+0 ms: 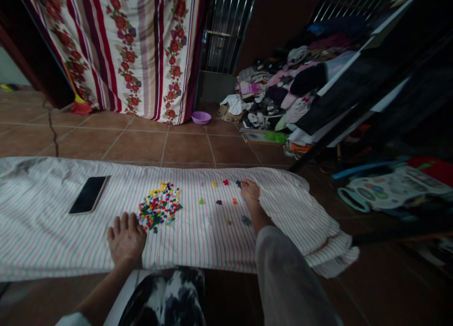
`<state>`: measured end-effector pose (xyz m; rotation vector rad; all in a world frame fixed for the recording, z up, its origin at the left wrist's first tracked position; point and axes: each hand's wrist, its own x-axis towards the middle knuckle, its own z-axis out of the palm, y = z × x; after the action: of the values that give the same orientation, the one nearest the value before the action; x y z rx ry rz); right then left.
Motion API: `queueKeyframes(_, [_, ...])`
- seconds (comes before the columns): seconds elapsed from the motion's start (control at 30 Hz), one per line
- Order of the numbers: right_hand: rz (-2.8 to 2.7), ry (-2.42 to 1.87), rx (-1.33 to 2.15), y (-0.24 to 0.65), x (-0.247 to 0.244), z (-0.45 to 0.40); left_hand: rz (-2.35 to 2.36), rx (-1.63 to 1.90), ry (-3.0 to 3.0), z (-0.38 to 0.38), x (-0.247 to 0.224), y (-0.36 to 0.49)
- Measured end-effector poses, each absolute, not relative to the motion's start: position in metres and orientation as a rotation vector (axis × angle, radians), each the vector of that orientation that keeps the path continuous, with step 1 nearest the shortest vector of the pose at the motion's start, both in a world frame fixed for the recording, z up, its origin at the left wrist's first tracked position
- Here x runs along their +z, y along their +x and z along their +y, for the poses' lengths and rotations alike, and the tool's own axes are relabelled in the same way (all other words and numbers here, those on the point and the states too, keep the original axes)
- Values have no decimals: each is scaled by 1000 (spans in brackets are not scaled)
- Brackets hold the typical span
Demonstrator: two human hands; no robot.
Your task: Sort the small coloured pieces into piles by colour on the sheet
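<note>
In the head view, looked down on a striped, cloth-covered desk (191,246). Rested the left hand (126,236) left of centre, palm down with fingers slightly spread, nothing visible in its hold, at the lower-left edge of a mixed pile of small coloured pieces (161,208). Reached the right hand (250,191) to right of centre, thumb and fingers drawn together at a dark group (238,183); could not tell whether gripping a piece.

Found set apart, right of the pile, small groups in loose rows, among them a yellow group (214,184), red group (225,182) and green group (201,201). Judged only a small share done, with most pieces left mixed.

Saw the desk's far edge just above the top row, its near edge below the left hand. Noted wide room between pile and phone (88,195), a narrower strip between pile and groups, and more room right of the right hand.
</note>
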<state>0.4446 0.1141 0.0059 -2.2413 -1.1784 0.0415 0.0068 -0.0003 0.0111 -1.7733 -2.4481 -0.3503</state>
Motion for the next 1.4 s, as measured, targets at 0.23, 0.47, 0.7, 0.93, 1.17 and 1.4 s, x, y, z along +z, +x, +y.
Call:
queueKeyframes(0.23, [-1231,-2284,97,448,-2,116,-2419,-340,-1769,0,7,5])
queueKeyframes(0.47, [-1211,-2242,122,448,-3,114,-2398,-362,-1775,0,8,6])
queueKeyframes(0.7, [-1197,-2224,39,444,-1,113,-2380,-400,-1777,-1,4,3])
queueKeyframes(0.93, [-1308,-1990,-70,410,10,128,-2357,-397,-1787,1,2,1])
queueKeyframes(1.17, [-1573,-1718,149,317,17,140,-2358,-429,-1781,0,4,3])
queueKeyframes(1.4, [-1921,-1670,390,233,20,135,-2360,-397,-1786,0,5,3])
